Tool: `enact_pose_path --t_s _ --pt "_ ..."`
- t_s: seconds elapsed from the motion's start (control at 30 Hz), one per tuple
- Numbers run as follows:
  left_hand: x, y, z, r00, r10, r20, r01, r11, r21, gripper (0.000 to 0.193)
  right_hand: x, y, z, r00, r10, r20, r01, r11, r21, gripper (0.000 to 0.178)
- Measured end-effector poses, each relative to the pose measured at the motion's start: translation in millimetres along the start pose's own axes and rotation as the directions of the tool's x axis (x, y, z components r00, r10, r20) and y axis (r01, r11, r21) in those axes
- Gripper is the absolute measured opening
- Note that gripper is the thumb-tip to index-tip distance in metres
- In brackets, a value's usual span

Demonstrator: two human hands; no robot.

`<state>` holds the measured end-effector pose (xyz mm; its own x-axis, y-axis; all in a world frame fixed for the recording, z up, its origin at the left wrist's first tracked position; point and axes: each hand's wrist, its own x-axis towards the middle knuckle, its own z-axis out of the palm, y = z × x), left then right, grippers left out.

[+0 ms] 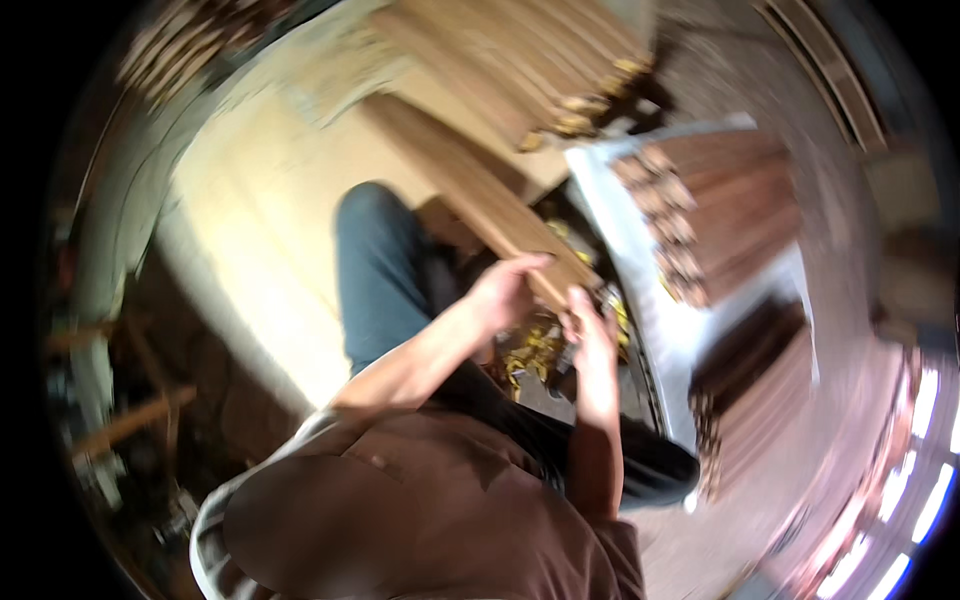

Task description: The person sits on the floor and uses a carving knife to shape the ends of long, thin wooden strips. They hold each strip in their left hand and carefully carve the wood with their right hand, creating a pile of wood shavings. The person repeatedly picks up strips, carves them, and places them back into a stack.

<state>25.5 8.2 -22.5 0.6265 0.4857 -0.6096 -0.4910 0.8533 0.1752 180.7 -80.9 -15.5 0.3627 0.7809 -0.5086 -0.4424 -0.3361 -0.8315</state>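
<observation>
A long brown wooden board [480, 195] slants from the pale work surface down to my hands, its near end over my lap. My left hand [505, 292] is closed on the board close to that end, thumb lying along its top face. My right hand [590, 328] is closed round the corner of the same end, thumb up against the wood. Motion blur hides whether anything small sits in the right fingers. Below the board's end lie crumpled yellow scraps [535, 350], partly covered by my hands.
Several similar boards [510, 60] lie side by side at the far edge of the pale surface [250, 230]. To the right, two stacks of boards [735, 210] [760, 390] rest on a white sheet [640, 270]. A wooden frame piece [130, 425] stands at the left.
</observation>
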Motion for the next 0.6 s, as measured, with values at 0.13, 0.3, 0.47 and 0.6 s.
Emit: enact_pose_path --t_s 0.13,0.3,0.47,0.6 --pt "-2.1 8.7 0.7 0.991 0.111 -0.08 -0.115 0.993 -0.041 0.05 -0.1 -34.3 18.0 0.981 -0.188 -0.055 0.181 0.976 -0.118 0.04" --pt "-20.0 54.2 -30.2 0.602 0.798 -0.022 -0.686 0.531 0.497 0.068 -28.7 -101.9 -7.8 0.919 -0.384 -0.084 0.34 0.885 -0.319 0.044" --pt "-17.6 112.7 3.8 0.497 0.409 0.765 -0.187 -0.81 0.555 0.121 -92.1 -183.5 -21.0 0.747 -0.662 0.058 0.563 0.583 -0.586 0.045" --pt "20.9 126.3 -7.0 0.646 0.259 0.719 -0.34 -0.745 0.574 0.11 -112.6 -224.0 -30.4 0.637 -0.734 0.236 0.688 0.403 -0.604 0.044"
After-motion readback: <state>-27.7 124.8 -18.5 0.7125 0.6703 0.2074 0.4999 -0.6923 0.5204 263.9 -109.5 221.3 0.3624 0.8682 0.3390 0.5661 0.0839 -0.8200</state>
